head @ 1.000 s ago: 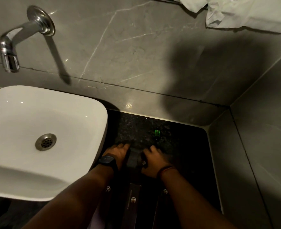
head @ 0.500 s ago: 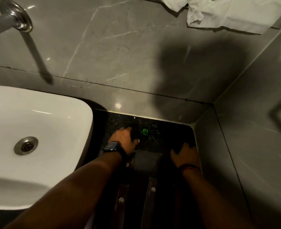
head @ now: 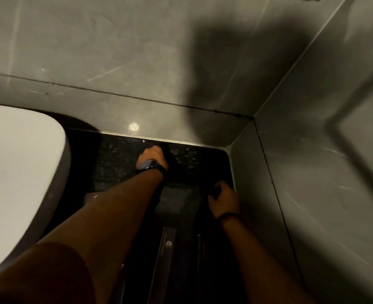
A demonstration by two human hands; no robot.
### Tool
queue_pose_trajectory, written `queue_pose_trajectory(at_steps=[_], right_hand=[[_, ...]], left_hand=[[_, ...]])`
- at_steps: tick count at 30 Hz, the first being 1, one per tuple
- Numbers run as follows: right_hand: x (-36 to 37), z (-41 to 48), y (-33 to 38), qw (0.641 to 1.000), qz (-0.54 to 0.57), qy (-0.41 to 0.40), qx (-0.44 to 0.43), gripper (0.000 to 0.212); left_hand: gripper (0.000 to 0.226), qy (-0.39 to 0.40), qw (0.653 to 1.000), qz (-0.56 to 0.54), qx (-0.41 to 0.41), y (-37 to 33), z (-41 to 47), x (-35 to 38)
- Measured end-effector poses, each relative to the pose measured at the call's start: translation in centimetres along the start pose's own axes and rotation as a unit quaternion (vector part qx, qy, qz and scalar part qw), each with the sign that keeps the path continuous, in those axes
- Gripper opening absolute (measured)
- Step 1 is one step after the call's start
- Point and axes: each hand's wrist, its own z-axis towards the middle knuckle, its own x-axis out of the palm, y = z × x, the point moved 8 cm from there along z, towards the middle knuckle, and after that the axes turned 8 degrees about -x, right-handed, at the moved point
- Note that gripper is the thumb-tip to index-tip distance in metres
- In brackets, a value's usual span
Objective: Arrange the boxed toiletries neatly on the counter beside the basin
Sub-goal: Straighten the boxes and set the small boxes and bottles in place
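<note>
Boxed toiletries (head: 167, 244) lie as long dark cartons side by side on the black counter (head: 115, 159) between the white basin (head: 16, 172) and the side wall. In the head view the left hand (head: 152, 155) reaches to the back edge, seemingly closed on something dark; the right hand (head: 222, 199) curls over a dark item nearer the wall, its grip unclear. Placing seems under way; next comes squaring each piece.

Dim, motion-blurred, heavily shadowed
</note>
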Motion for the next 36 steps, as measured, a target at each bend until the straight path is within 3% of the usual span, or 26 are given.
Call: queue_pose_trajectory(at_steps=[3, 9, 12, 16, 26, 29, 33, 36], right_hand=[[-0.5, -0.4, 1.1, 0.998, 0.035, -0.03, -0.04, 0.036], [-0.7, -1.2, 2.2, 0.995, 0.074, -0.039, -0.06, 0.033], [-0.3, -1.6, 2.2, 0.995, 0.073, -0.041, -0.061, 0.031], [0.5, -2.2, 1.9, 0.995, 0.067, -0.036, -0.061, 0.028], [0.6, -3.1, 1.6, 0.994, 0.065, -0.02, -0.083, 0.022], [0.6, -3.0, 1.5, 0.995, 0.057, -0.027, -0.082, 0.022], [1.0, -3.0, 1.3, 0.995, 0.057, -0.027, -0.073, 0.02], [1.1, -3.0, 1.4, 0.995, 0.048, -0.029, -0.076, 0.021]], left_hand=[[0.041, 0.0, 0.999, -0.015, 0.036, -0.5, -1.1, 0.1], [0.042, 0.017, 0.964, -0.203, 0.17, -1.1, -5.2, 1.2], [0.035, 0.012, 0.953, -0.188, 0.235, -1.0, -6.5, 2.5], [0.019, -0.049, 0.954, -0.089, 0.283, -0.1, -7.3, 3.5], [0.021, -0.007, 0.963, 0.164, 0.212, 1.8, -7.4, 2.8], [0.021, 0.009, 0.982, 0.109, 0.152, 2.3, -7.0, 2.4], [0.021, 0.035, 0.988, -0.098, 0.116, 2.0, -7.2, 3.1], [0.022, 0.045, 0.987, -0.003, 0.155, 2.0, -7.8, 4.8]])
